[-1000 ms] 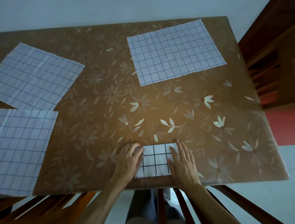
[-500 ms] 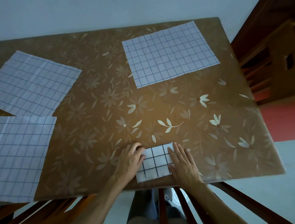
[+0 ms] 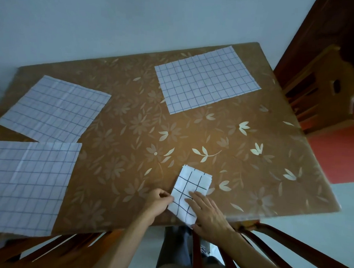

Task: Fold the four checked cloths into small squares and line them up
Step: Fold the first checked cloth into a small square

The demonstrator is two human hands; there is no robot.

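A small folded checked cloth lies near the table's front edge, turned at an angle, its near corner over the edge. My left hand pinches its left edge with curled fingers. My right hand rests flat on its near right part. Three unfolded checked cloths lie spread out: one at the far right, one at the far left, one at the near left, which hangs over the table's edge.
The table has a brown floral cover. A wooden chair stands to the right by a red floor. Wooden chair parts sit under the front edge. A pale wall is behind.
The folded cloth has been turned from lying sideways to pointing away at an angle. My left hand went from lying flat on it to pinching its edge. The camera tilted up.
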